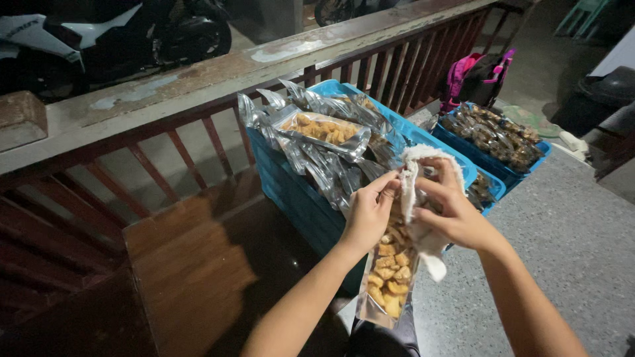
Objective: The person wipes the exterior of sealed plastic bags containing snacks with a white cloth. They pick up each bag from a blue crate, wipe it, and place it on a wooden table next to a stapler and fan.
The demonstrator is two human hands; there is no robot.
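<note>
Left hand [368, 213]: gripped the clear plastic pouch of golden fried snacks [390, 271];
Right hand [453, 211]: clutched a white cloth [423, 198] against it;
Behind: blue plastic crate [297, 198] heaped with filled pouches; red wooden railing [198, 142] beyond.

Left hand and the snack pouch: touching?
Touching. Head view shows the left hand pinching the top of the snack pouch, fingers on its edge.

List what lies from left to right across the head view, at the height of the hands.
Wooden bench → left hand → clear snack pouch → white cloth → right hand → speckled floor.
</note>
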